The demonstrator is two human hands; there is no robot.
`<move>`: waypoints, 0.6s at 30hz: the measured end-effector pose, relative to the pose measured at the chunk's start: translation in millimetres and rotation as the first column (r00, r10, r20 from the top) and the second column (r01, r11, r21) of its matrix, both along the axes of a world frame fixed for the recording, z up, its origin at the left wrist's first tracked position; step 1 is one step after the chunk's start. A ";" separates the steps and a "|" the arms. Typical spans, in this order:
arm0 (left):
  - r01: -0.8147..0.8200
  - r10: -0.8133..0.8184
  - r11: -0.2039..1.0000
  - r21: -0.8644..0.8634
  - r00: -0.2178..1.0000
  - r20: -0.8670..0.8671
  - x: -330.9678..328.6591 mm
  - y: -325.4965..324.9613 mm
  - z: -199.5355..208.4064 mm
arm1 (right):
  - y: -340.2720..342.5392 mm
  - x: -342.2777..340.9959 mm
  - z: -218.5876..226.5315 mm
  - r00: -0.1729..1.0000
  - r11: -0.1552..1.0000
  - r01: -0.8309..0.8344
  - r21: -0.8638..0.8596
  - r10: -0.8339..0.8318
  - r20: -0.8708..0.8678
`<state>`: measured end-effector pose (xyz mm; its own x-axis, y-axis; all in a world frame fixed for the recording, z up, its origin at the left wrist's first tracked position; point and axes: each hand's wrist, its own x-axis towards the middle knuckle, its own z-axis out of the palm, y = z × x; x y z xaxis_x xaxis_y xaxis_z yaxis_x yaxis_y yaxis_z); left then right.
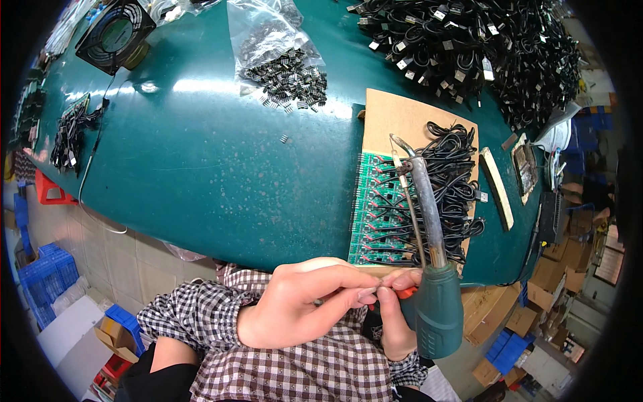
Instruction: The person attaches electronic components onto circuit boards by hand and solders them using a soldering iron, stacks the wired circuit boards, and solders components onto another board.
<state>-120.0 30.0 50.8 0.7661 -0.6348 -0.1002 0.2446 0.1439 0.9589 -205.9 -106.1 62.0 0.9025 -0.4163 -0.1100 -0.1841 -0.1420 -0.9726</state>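
Both hands meet at the table's near edge. My left hand (301, 301) is closed, thumb and forefinger pinched together against my right fingertips; the small thing between them is too tiny to make out. My right hand (396, 325) is closed at the green handle of a soldering iron (439, 311), which partly hides it. Small red-orange parts (405, 293) show by the fingers. The iron's metal shaft points away, its bent tip above a row of green circuit boards (375, 208) with black cables (452, 181), lying on a brown board (395, 114).
A heap of black USB cables (469, 47) fills the far right. Small metal connectors (288, 80) spill from a clear bag. A black fan (117, 37) stands far left, near a cable bundle (69, 137). A pale strip (497, 189) and a small tray (526, 167) lie right.
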 end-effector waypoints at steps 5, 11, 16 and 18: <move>-0.044 0.055 0.997 0.070 0.984 -0.172 -5.1 -2.4 4.1 | -1.8 1.0 2.3 0.999 0.999 -0.046 -0.012 0.047 0.010; 0.143 -0.169 0.968 0.207 0.979 0.116 2.6 9.8 -1.4 | -1.2 -0.1 4.5 0.996 0.998 -0.066 0.020 0.067 -0.057; 0.064 0.004 0.978 0.199 0.947 -0.322 15.6 8.1 -18.9 | 2.0 -14.3 -5.0 0.989 0.989 0.139 0.039 -0.141 0.050; 0.047 0.032 0.979 0.199 0.924 -0.380 19.9 5.5 -29.6 | 2.7 -16.3 -4.2 0.987 0.985 0.154 0.083 -0.158 0.039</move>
